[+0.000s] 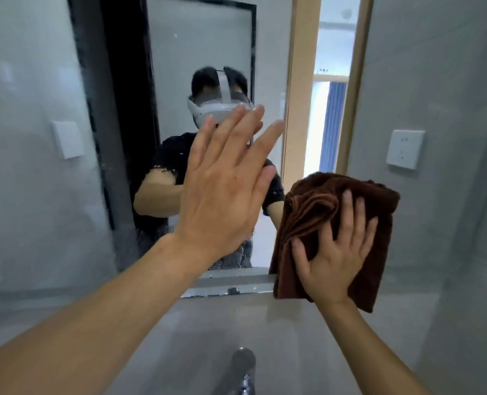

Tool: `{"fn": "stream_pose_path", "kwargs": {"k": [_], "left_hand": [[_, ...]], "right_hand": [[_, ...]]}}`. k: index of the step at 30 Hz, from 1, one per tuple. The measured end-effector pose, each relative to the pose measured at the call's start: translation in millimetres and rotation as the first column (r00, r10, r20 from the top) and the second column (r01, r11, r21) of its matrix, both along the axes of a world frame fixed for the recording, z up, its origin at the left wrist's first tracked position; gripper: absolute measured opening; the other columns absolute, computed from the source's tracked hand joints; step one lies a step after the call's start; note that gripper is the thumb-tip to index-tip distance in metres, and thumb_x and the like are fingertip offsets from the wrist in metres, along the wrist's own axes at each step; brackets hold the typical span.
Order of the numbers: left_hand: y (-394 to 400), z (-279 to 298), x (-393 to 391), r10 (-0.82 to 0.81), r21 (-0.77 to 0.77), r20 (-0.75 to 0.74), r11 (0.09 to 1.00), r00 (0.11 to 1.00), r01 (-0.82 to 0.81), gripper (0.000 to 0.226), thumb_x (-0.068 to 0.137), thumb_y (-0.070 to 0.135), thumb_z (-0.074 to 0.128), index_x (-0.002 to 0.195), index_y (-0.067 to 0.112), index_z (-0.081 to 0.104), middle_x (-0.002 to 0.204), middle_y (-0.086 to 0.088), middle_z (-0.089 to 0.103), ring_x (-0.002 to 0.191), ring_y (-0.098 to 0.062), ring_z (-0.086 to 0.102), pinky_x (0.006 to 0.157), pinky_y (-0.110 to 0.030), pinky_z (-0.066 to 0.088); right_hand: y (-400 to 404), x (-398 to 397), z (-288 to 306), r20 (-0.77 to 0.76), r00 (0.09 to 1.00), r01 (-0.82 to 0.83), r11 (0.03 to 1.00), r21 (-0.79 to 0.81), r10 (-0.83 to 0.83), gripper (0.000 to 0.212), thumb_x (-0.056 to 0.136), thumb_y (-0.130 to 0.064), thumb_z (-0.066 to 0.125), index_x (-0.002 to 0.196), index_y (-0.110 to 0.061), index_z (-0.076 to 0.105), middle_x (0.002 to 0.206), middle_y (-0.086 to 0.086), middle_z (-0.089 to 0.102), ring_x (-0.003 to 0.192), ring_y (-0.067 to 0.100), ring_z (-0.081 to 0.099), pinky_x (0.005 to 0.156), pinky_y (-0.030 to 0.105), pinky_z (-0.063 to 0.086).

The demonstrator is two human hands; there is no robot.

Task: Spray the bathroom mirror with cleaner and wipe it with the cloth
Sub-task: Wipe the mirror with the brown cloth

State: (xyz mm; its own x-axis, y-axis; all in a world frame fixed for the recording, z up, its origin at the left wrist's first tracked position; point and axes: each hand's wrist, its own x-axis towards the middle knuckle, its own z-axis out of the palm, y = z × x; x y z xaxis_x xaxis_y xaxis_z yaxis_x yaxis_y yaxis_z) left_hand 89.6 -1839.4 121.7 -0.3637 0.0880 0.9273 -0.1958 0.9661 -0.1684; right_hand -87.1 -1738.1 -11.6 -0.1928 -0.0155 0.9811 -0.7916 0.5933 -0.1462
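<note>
Head view, the only 1 I have: I am in the wiping step. My right hand [334,252] has its fingers spread, pressing a brown terry cloth [316,212] flat at the lower right corner of the mirror [202,47], where the cloth overlaps the glass edge and the grey wall. My left hand [225,192] is empty, palm flat and fingers apart, resting on or just off the glass near the middle; I cannot tell if it touches. No spray bottle is in view. Fine droplets and streaks show on the lower glass and along the metal bottom rim [236,283], so I judge spraying done. Next I would sweep the cloth left across the wet patch with steady pressure. The cloth looks soft, bunched in folds; the mirror is smooth and hazy. A chrome faucet [243,369] sits below.
</note>
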Motion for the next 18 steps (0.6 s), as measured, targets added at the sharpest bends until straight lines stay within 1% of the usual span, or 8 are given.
{"fn": "stream_pose_path", "kwargs": {"k": [2,4,7,9,12,16,18], "left_hand": [[-20.3,-3.7,18.9,0.047,0.050,-0.008,0.998,0.999,-0.047,0.047,0.105,0.027,0.035,0.149,0.017,0.045,0.156,-0.005,0.042,0.148,-0.023,0.032,0.122,-0.049,0.017],[-42.1,-8.8,41.9,0.103,0.113,-0.032,0.989,0.994,-0.099,0.046,0.103,0.026,0.036,0.146,0.016,0.049,0.152,-0.005,0.045,0.144,-0.024,0.037,0.119,-0.047,0.022],[-73.4,-19.6,80.9,0.178,0.249,-0.104,0.957,0.979,-0.148,0.042,0.099,0.023,0.042,0.139,0.017,0.053,0.146,-0.004,0.048,0.135,-0.026,0.044,0.109,-0.046,0.030],[-90.3,-27.1,105.1,0.239,0.334,-0.155,0.926,0.959,-0.176,0.041,0.096,0.021,0.044,0.135,0.016,0.054,0.142,-0.004,0.050,0.128,-0.027,0.048,0.103,-0.046,0.032],[-106.6,-34.8,133.5,0.291,0.374,-0.194,0.905,0.937,-0.203,0.037,0.095,0.019,0.046,0.130,0.013,0.056,0.137,-0.006,0.052,0.122,-0.028,0.049,0.101,-0.043,0.031],[-119.2,-35.3,162.8,0.323,0.361,-0.221,0.904,0.920,-0.231,0.036,0.096,0.020,0.046,0.130,0.013,0.057,0.136,-0.007,0.053,0.125,-0.027,0.049,0.104,-0.044,0.031],[-125.4,-36.6,177.7,0.363,0.374,-0.239,0.890,0.900,-0.260,0.035,0.095,0.022,0.045,0.126,0.012,0.060,0.132,-0.009,0.054,0.122,-0.029,0.050,0.100,-0.045,0.034]], "right_hand": [[-26.1,28.0,1.6,-0.021,0.999,-0.026,1.000,0.009,0.026,0.061,0.094,-0.057,0.045,0.144,-0.023,0.045,0.160,0.017,0.032,0.150,0.040,0.027,0.120,0.063,0.017],[-51.1,54.9,4.3,-0.027,0.999,-0.045,0.999,0.022,0.045,0.059,0.093,-0.057,0.047,0.142,-0.024,0.049,0.160,0.016,0.033,0.149,0.040,0.028,0.120,0.063,0.017],[-83.7,90.7,9.2,-0.045,0.995,-0.084,0.996,0.041,0.085,0.054,0.092,-0.055,0.052,0.135,-0.024,0.059,0.158,0.013,0.035,0.148,0.038,0.031,0.120,0.063,0.019],[-104.1,114.0,11.0,-0.074,0.989,-0.126,0.989,0.079,0.132,0.051,0.092,-0.054,0.053,0.132,-0.025,0.064,0.159,0.011,0.035,0.148,0.037,0.032,0.120,0.062,0.018],[-134.2,148.1,8.7,-0.128,0.972,-0.173,0.970,0.172,0.196,0.051,0.091,-0.053,0.059,0.136,-0.030,0.062,0.159,0.006,0.033,0.149,0.032,0.032,0.121,0.060,0.019],[-169.7,185.8,6.4,-0.193,0.952,-0.184,0.949,0.256,0.237,0.058,0.090,-0.052,0.062,0.144,-0.032,0.054,0.159,0.004,0.036,0.149,0.028,0.032,0.121,0.057,0.020],[-184.5,203.1,6.2,-0.210,0.941,-0.200,0.936,0.289,0.266,0.060,0.091,-0.051,0.062,0.146,-0.032,0.052,0.160,0.004,0.036,0.149,0.027,0.032,0.122,0.056,0.019]]}}
